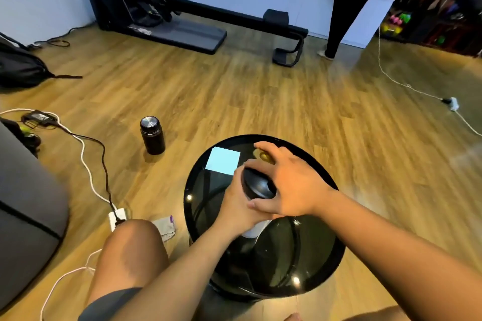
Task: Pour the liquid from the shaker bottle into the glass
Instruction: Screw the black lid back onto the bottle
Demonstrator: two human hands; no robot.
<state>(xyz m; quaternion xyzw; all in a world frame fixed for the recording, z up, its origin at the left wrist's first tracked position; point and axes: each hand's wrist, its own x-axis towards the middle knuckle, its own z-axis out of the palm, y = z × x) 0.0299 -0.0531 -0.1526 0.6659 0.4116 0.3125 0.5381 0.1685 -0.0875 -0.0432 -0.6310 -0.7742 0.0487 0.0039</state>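
Observation:
A shaker bottle stands upright near the middle of the round black glass table. Its black lid shows between my hands and its whitish body shows below them. My left hand wraps the bottle's body from the left. My right hand lies over the lid from the right, fingers curled around it. Behind my right hand's fingers a yellowish rounded object, maybe the glass, is mostly hidden.
A pale blue square sheet lies on the table's far left. A black flask stands on the wooden floor to the left. Cables and a power strip run by my left knee. A person stands far back by exercise equipment.

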